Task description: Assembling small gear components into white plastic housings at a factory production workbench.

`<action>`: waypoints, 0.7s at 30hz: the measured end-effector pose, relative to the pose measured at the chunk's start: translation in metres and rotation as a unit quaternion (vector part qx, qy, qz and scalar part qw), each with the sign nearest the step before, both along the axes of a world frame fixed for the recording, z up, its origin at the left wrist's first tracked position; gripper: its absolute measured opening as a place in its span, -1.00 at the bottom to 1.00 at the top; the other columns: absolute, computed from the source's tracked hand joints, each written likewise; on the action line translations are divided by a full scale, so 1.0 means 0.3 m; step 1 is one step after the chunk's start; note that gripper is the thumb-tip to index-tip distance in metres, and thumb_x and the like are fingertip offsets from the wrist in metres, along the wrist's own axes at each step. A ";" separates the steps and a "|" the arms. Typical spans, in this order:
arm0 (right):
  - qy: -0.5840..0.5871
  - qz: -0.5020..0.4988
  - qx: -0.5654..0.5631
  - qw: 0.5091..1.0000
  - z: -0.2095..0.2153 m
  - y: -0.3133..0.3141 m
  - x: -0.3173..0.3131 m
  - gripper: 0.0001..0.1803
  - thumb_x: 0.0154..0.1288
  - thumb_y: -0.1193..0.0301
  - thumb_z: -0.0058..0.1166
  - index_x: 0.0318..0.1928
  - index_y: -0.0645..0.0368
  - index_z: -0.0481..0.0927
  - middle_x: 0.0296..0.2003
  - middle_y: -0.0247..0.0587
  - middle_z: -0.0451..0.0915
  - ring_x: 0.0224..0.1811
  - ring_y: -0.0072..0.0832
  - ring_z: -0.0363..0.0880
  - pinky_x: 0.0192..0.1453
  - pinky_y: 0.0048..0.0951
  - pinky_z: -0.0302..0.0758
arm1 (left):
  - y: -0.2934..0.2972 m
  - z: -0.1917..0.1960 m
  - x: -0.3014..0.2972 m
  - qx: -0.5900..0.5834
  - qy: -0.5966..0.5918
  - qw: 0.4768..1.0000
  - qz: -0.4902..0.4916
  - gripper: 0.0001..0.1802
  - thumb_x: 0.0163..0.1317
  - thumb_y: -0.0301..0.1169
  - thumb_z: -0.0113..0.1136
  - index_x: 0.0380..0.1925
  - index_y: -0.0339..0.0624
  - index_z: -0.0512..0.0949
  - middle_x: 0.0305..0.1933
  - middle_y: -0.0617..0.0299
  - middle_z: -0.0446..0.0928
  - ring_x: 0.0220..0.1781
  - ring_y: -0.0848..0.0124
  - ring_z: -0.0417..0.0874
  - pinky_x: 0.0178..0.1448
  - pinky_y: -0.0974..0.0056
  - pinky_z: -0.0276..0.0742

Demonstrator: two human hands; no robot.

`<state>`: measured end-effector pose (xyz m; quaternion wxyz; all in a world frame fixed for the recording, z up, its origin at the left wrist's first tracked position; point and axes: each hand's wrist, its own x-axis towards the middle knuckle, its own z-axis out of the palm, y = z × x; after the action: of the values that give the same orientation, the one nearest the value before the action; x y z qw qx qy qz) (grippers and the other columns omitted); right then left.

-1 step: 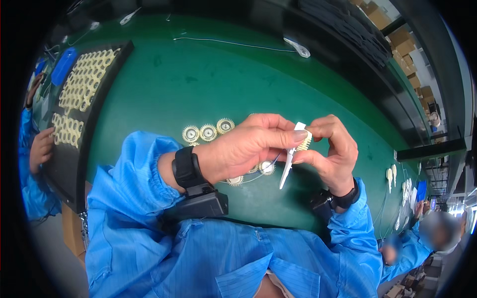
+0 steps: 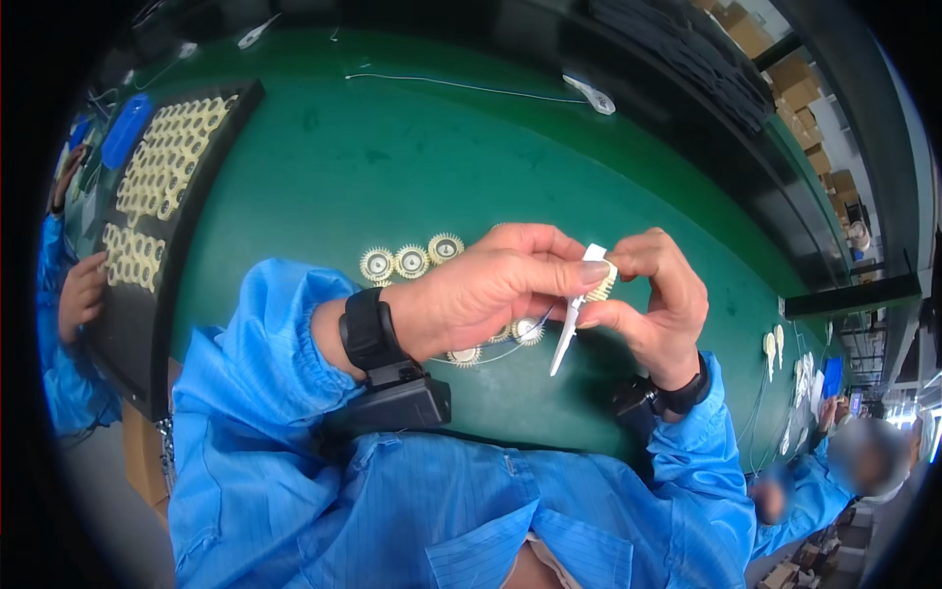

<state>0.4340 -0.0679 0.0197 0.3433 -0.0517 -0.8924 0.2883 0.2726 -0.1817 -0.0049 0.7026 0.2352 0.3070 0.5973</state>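
My left hand point(image 2: 496, 285) is closed on a long white plastic piece point(image 2: 566, 342), its thumb lying along the upper part. The piece is seen nearly edge-on and hangs slantwise above the green table. My right hand point(image 2: 659, 299) pinches a cream toothed gear point(image 2: 602, 287) between thumb and fingers, against the right side of the white piece. From below the left hand runs a thin pale cable point(image 2: 491, 359). Several similar gears lie on the table around the left hand, one of them a gear point(image 2: 412, 261) with a grey centre; the hand partly hides the group.
At the left stands a black tray point(image 2: 211, 162) with rows of cream gears; another person's hand point(image 2: 82, 297) rests at its edge. A blue bin point(image 2: 127, 133) is behind it. Across the far table lies a white piece point(image 2: 591, 95) with a cable. A black shelf point(image 2: 677, 118) borders the back.
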 end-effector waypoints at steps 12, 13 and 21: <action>-0.071 -0.048 -0.212 0.974 -0.039 -0.096 -0.002 -0.20 0.09 0.35 0.35 0.27 0.33 0.23 0.18 0.11 0.32 0.26 -0.13 0.34 0.25 -0.27 0.37 | 0.025 0.033 0.020 0.088 0.076 0.992 0.038 -0.70 0.35 -0.45 0.08 0.03 -0.32 0.40 0.03 0.11 0.51 0.11 0.37 0.55 0.20 0.27 0.45; -0.025 -0.034 -0.235 0.971 -0.061 -0.102 -0.012 -0.30 0.17 0.36 0.28 0.25 0.32 0.25 0.16 0.07 0.35 0.24 -0.17 0.37 0.22 -0.28 0.41 | 0.011 0.020 0.025 0.089 0.106 0.989 0.049 -0.68 0.35 -0.43 0.07 0.05 -0.33 0.40 0.04 0.13 0.51 0.08 0.43 0.53 0.16 0.31 0.45; 0.350 0.109 -0.624 0.690 0.223 0.106 0.286 -0.57 0.47 0.18 -0.09 0.14 0.27 0.37 -0.40 -0.41 0.37 -0.62 -0.81 0.13 -0.63 -0.69 0.09 | -0.077 0.148 0.093 0.027 0.238 0.939 -0.246 -0.60 0.45 -0.28 -0.05 0.13 -0.33 0.41 -0.54 0.33 0.45 -0.56 0.65 0.38 -0.45 0.52 0.29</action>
<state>0.5199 -0.0360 0.0867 0.4853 -0.0519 -0.3213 0.8115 0.3005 -0.2048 0.0396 0.7271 0.4580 0.3817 0.3405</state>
